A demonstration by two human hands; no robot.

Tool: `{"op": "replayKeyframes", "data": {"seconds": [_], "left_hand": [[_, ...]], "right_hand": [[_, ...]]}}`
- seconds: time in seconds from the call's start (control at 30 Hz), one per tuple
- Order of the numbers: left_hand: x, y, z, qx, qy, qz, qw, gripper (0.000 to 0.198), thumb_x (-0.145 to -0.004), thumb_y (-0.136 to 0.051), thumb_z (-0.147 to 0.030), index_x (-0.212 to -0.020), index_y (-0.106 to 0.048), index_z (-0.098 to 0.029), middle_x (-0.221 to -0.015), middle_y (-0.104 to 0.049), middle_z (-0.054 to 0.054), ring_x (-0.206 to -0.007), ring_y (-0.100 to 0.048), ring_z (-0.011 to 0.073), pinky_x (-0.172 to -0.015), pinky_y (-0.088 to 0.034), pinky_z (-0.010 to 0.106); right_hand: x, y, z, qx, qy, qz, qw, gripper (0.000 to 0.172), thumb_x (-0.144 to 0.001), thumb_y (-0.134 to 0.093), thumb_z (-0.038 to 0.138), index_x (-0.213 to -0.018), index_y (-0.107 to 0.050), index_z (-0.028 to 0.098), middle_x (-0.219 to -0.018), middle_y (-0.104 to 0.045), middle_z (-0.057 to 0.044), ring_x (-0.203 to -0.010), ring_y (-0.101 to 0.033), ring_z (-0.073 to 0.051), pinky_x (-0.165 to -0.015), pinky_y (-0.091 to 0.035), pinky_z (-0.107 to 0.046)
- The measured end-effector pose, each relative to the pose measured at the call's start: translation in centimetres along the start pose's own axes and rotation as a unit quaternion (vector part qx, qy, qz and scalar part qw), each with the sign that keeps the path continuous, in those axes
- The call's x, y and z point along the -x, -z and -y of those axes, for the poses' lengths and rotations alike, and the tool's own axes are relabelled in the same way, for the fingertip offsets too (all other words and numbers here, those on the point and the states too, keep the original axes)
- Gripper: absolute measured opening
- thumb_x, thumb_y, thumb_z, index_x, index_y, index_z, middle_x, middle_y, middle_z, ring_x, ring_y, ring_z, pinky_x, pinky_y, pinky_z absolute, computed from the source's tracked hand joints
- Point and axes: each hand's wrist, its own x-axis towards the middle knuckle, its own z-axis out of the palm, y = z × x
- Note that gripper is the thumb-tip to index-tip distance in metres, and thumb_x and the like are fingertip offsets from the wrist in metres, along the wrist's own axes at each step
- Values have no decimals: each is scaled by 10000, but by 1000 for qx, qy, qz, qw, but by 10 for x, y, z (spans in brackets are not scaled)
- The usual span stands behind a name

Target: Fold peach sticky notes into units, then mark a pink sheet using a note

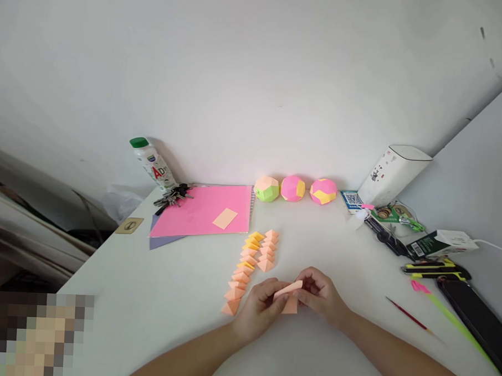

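Observation:
Between my two hands is a peach paper sheet [289, 306], its upper part folded over in a narrow flap. My left hand [259, 310] pinches its left side, thumb on the front. The right side is gripped by my right hand [321, 298], its thumb and fingers closed at the fold. Just left of my hands lie two rows of folded paper pieces: a long row [241, 278] in peach and yellow-orange, and a shorter peach row [267, 251]. One flat peach sheet [224, 218] rests on the pink sheet [192, 205] farther back.
Three paper balls [293, 189] stand along the wall. Keys [173, 197] and a white bottle [154, 164] are at back left. Toward the right are a white container [393, 175], a box [442, 243], a utility knife [434, 269], a thin brush [412, 316] and a black phone [476, 317].

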Motion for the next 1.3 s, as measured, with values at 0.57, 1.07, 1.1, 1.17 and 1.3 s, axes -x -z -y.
{"op": "replayKeyframes", "data": {"seconds": [0.57,1.07,1.1,1.17,1.3], "left_hand": [[0,-1,6,-12,2,-7,1000,267,-896,-461,-271,-832,-699,-168,-624,-454,-17,-571,-415,104,-544,-340,221],[0,-1,9,8,10,1,1000,226,-860,-497,-219,-904,-718,-191,-653,-466,-13,-580,-422,104,-538,-341,219],[0,-1,8,7,11,1,1000,225,-861,-499,-225,-897,-718,-188,-653,-467,-13,-580,-424,104,-538,-341,219],[0,-1,7,4,12,-2,1000,221,-858,-507,-241,-875,-719,-181,-647,-467,-12,-580,-426,105,-537,-341,220],[0,-1,5,3,15,-6,1000,210,-842,-529,-266,-820,-713,-167,-623,-463,-16,-566,-422,103,-528,-338,220]], "right_hand": [[-3,0,1,14,23,11,1000,180,-800,-677,345,-862,-646,178,-576,-520,43,-507,-512,-98,-498,-445,-235],[-6,2,7,18,17,14,1000,171,-795,-683,337,-764,-665,169,-640,-531,27,-499,-491,-84,-468,-405,-225],[-5,2,6,16,16,13,1000,167,-793,-685,333,-764,-667,169,-640,-534,27,-502,-493,-85,-470,-405,-226],[-5,3,5,12,15,13,1000,163,-792,-688,330,-764,-669,170,-646,-541,26,-505,-495,-86,-475,-407,-229],[-5,3,4,9,20,13,1000,160,-787,-694,330,-765,-674,173,-676,-559,18,-515,-500,-87,-481,-411,-233]]}}
